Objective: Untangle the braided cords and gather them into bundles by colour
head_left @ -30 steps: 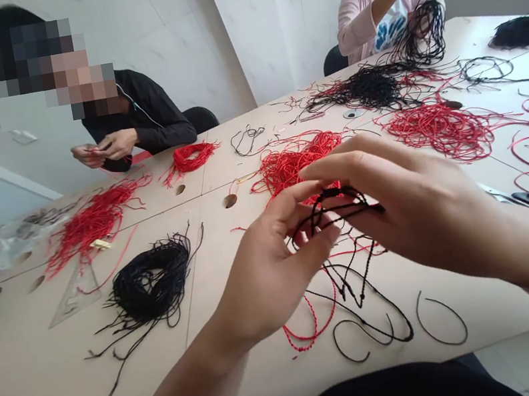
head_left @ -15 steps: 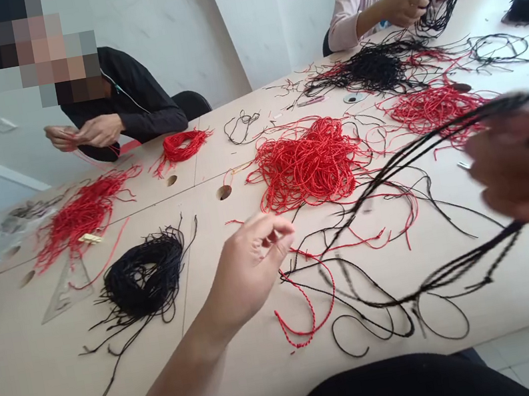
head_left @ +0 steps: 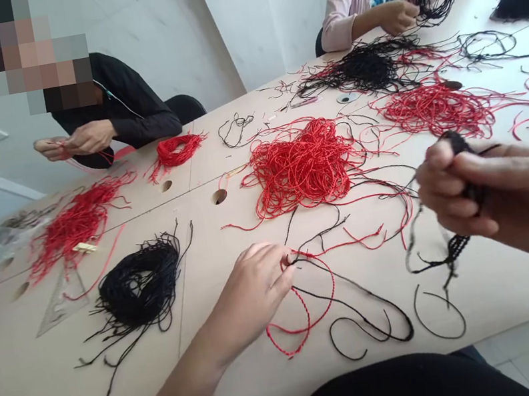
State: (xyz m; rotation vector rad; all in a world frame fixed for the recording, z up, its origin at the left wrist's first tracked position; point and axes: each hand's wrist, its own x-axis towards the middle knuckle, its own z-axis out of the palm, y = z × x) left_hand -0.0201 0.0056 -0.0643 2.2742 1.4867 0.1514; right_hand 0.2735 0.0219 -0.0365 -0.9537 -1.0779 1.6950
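My right hand [head_left: 461, 192] is closed around a bunch of black braided cord [head_left: 465, 171], and a braided length [head_left: 451, 254] hangs down from it over the table. My left hand [head_left: 254, 291] rests low at the table, its fingertips at the ends of a red braided cord [head_left: 307, 316] and a black cord [head_left: 352, 298]. Whether those fingers pinch a cord, I cannot tell. A large heap of red braided cords [head_left: 303, 168] lies just beyond my left hand.
Red and black cord heaps [head_left: 140, 286] cover the pale wooden table [head_left: 505, 300], which has round holes [head_left: 219, 196]. A clear plastic triangle ruler [head_left: 61, 303] lies left. Two seated people work cords across the table, one in a dark sleeve [head_left: 143, 110], one in a pink cardigan [head_left: 345, 15].
My right hand has moved down and left, gathering the black cord into its grip. My left hand has dropped to the cords at the table. The camera view has shifted slightly.
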